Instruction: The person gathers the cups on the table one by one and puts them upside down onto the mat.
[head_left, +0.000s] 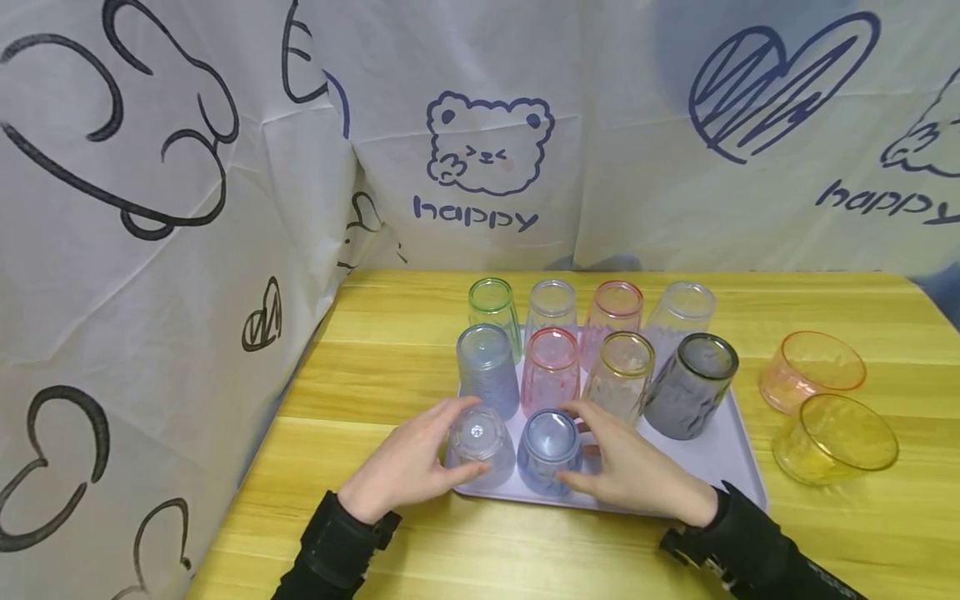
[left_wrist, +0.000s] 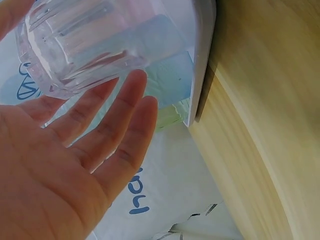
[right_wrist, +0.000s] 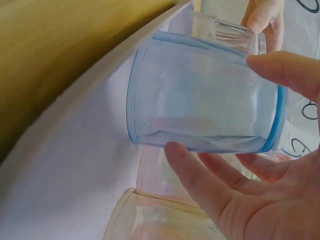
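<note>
An upside-down clear glass (head_left: 480, 450) stands at the tray's near left corner, and my left hand (head_left: 420, 458) holds it from the left, thumb in front and forefinger behind. In the left wrist view the other fingers (left_wrist: 132, 120) stretch past its side. Just to its right is an upside-down blue glass (head_left: 550, 450). My right hand (head_left: 630, 462) grips that one from the right; the right wrist view shows the thumb (right_wrist: 282, 72) near its base and fingertips along the opposite side. Both glasses are on the pale lilac tray (head_left: 697, 458).
Behind them, more upturned glasses fill two rows: a blue-grey glass (head_left: 487, 367), pink, amber-rimmed and dark grey (head_left: 690, 387) ones, then green, clear and pink ones. Right of the tray, an orange-rimmed glass (head_left: 813, 371) and a yellow glass (head_left: 832, 442) rest on the wooden table (head_left: 360, 375).
</note>
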